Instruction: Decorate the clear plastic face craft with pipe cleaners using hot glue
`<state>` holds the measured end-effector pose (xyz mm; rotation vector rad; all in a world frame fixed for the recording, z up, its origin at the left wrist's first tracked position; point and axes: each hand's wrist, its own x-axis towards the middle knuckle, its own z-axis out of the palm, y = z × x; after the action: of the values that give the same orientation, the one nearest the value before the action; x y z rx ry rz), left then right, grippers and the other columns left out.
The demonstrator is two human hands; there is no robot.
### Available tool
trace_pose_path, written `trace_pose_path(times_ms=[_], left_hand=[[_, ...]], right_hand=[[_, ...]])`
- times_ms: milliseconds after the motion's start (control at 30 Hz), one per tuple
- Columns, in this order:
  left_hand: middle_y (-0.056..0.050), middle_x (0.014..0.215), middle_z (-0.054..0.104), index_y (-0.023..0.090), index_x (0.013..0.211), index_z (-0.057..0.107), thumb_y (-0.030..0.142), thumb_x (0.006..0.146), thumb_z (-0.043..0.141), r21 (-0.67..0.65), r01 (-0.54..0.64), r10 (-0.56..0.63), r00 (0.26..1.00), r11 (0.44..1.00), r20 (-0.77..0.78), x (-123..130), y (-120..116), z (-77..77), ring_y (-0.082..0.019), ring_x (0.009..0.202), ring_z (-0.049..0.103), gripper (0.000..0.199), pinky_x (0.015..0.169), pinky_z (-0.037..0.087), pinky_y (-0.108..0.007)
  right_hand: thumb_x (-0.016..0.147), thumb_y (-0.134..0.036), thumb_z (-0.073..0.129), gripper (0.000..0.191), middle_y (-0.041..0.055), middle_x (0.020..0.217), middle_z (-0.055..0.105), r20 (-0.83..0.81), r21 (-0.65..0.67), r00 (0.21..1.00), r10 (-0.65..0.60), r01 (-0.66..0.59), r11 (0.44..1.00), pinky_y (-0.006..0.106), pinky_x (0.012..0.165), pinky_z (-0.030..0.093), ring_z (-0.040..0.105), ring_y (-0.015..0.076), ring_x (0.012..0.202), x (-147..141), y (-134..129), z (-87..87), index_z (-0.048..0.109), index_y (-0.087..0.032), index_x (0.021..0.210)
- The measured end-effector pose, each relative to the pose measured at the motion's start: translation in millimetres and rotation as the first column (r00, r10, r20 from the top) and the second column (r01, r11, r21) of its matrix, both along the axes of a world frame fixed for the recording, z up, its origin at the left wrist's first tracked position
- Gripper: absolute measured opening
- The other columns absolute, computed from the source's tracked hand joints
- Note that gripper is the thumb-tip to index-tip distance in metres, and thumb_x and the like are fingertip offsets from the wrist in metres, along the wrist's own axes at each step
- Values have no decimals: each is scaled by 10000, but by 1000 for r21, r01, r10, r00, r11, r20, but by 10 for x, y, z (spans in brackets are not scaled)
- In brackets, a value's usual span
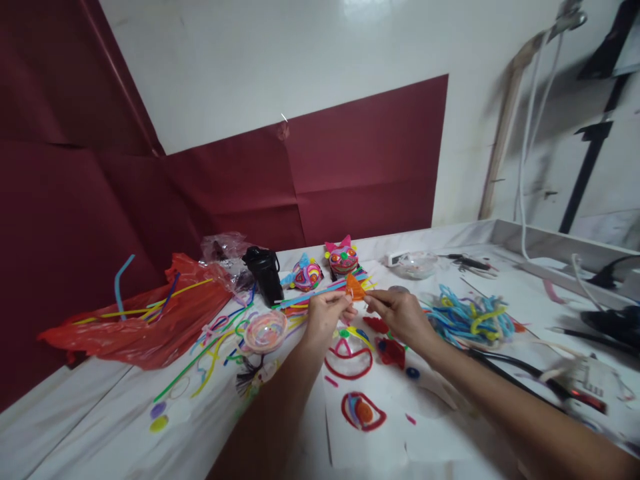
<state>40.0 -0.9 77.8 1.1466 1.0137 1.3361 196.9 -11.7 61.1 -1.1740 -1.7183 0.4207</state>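
Note:
In front of me, over the middle of the table, my left hand [326,315] and my right hand [403,317] come together at a small orange triangular piece [357,288]. My left fingers pinch its lower left side, and my right thumb and fingers pinch its lower right corner. Below them, on white paper [350,450], lies a mask-like shape outlined in red pipe cleaner [349,375]. Nearer to me is a red eye-shaped outline [345,417] with an orange disc [365,415] inside. Red pieces [391,352] and a dark blue disc [413,373] lie below my right hand.
Two colourful masks [343,259] [306,273] and a black tumbler [265,275] stand at the back. A red plastic bag [175,313] with pipe cleaners lies left. Bundled blue and yellow pipe cleaners [470,317], black cables [525,370] and a power strip [583,383] are at right.

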Motion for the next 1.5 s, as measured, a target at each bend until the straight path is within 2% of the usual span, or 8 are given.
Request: trace_pose_path(times_ms=[167,567,900,1100,1300,1500], left_hand=[[-27,501,644,106,676,708,120,682,693,-6,-1,1,1000,1000,7,0,-9,8,-101,452,582,21,508,476,-210],[-39,491,635,90,657,697,119,670,675,-12,-35,35,999,999,2,9,-2,3,-103,438,577,38,498,467,-210],[-25,487,631,102,630,694,192,611,750,-1,-14,14,1000,1000,7,4,6,-3,-103,446,576,109,500,465,-213],[-26,503,640,99,651,698,196,619,756,1,-18,18,1000,1000,9,-4,32,-30,-99,447,580,118,507,469,-210],[-29,519,650,98,675,707,207,624,766,-1,-19,19,1000,1000,7,-13,37,-46,-110,465,592,134,522,491,-227],[-24,527,652,101,687,701,210,621,780,-19,8,-8,1000,1000,15,-26,36,-37,-112,484,604,149,548,513,-239]], right_hand=[[866,-405,480,366,72,699,723,-1,-21,1000,9,-9,1000,321,613,429,639,220,658,-7,34,-18,711,-179,694],[811,-546,477,453,59,639,680,-57,-98,998,2,-8,995,297,565,370,559,180,572,-31,61,-12,688,-169,676],[789,-563,491,473,17,516,540,-87,-101,996,4,-12,995,284,519,304,434,140,504,-33,96,-19,660,-161,606],[807,-475,498,390,10,552,554,-131,-75,989,64,-74,994,273,515,314,426,127,514,-39,135,-78,666,-160,652],[762,-469,537,355,-9,511,514,-243,-136,966,89,-125,983,260,455,267,354,100,456,-26,176,-118,670,-152,674],[680,-548,616,402,-53,446,400,-437,-241,892,120,-244,939,252,430,208,280,80,425,-7,158,-63,663,-149,688]])
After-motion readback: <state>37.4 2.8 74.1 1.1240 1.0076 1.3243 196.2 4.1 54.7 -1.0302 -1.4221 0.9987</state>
